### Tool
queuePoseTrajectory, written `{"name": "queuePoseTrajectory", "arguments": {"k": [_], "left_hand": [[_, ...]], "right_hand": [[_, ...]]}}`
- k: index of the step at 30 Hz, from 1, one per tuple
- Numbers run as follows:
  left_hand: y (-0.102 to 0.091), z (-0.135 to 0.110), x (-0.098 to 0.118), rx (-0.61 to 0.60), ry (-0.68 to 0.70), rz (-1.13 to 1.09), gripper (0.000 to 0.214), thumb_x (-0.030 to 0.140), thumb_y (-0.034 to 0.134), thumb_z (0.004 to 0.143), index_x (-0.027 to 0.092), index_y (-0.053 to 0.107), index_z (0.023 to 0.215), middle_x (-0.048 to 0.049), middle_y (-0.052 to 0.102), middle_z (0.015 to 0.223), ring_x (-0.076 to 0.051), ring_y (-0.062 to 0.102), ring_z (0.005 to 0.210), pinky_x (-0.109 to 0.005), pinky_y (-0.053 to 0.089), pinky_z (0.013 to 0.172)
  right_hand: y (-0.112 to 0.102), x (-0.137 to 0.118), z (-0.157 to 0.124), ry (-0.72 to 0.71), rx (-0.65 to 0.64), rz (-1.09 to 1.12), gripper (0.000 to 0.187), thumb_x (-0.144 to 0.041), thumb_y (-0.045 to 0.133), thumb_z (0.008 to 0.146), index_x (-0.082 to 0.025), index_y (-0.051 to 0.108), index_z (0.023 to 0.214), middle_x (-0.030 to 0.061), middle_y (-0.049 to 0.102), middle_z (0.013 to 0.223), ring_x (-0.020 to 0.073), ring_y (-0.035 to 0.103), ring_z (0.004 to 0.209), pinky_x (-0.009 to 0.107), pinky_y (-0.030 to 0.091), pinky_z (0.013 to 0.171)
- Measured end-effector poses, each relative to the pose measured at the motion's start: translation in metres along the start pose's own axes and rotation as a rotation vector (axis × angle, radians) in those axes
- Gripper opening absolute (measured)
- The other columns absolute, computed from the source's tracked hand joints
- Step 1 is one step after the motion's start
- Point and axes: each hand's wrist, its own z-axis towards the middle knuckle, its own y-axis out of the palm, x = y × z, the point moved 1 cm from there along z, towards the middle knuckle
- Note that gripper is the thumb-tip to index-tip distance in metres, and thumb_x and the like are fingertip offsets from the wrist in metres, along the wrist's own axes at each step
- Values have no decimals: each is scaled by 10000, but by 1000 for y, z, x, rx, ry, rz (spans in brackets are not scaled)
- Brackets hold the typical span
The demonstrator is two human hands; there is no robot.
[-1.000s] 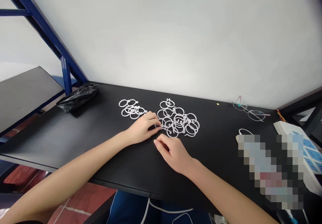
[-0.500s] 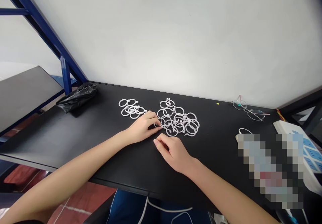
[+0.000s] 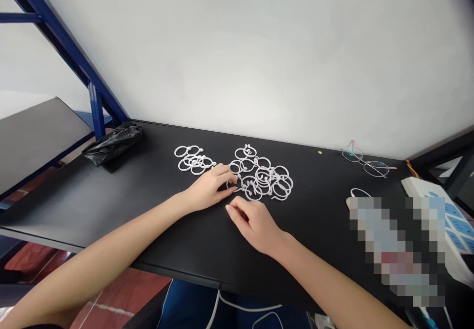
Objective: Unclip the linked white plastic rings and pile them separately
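**Two bare hands at a pile of white rings on a black table**

Seen from above, a person sits at a black table (image 3: pixel 177 250) against a pale wall (image 3: pixel 259 48). The left hand (image 3: pixel 211 188) reaches to the near left edge of a large, overlapping pile of white rings (image 3: pixel 263 176), which lies near the table's middle. Its thumb and fingers are curved with a gap between them, around part of one outlying ring (image 3: pixel 240 189); whether they grip it, I cannot tell. The right hand (image 3: pixel 257 225) is loosely curled just in front of the pile, thumb and forefinger tips together, the palm hidden.

A smaller group of rings (image 3: pixel 202 158) lies beyond the left hand, apart from the large pile. Many rings have small knobs or loops at their ends.

At the far left corner lies a crumpled black plastic bag (image 3: pixel 112 145), beside a blue metal frame (image 3: pixel 66 48). Toward the right are thin-rimmed eyeglasses (image 3: pixel 365 162) near the wall, a white power strip (image 3: pixel 450 215) with blue socket panels, and a pixelated object (image 3: pixel 396 255) whose details are blurred out.
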Motion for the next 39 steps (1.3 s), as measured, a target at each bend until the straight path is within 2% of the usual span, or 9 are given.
{"name": "queuePoseTrajectory", "arguments": {"k": [4,13,19,26,39], "left_hand": [[0,0,0,-22,15,6,156,198,530,953,181,580,1100,-66,608,1005,-197,541,932,-333,491,817],[0,0,1,-69,20,-19,190,224,474,984,182,579,1136,-72,622,1005,-201,548,949,-333,495,820],[1,0,1,-77,34,-19,186,305,527,965,181,599,1084,-79,620,1012,-210,559,948,-344,507,811],[2,0,0,-82,68,-15,127,211,497,967,179,612,1012,-77,609,1004,-203,557,950,-328,495,813],[0,0,2,-86,68,-47,110,195,473,981,177,578,952,-77,617,1013,-207,529,1000,-333,493,852]], "right_hand": [[0,0,0,4,0,0,305,-260,411,990,-213,343,696,-71,353,556,77,323,481,219,262,504],[1,0,0,1,1,-6,304,-262,410,988,-212,346,694,-72,353,554,77,325,481,221,263,506],[0,0,0,2,6,-13,301,-262,411,983,-212,362,691,-69,363,550,80,335,478,224,269,504],[0,-1,0,-3,4,-9,307,-266,410,987,-212,349,692,-72,355,548,78,331,476,224,270,506],[-1,-1,1,-10,7,-22,309,-260,412,984,-211,357,684,-69,363,555,79,334,480,224,278,504]]}}
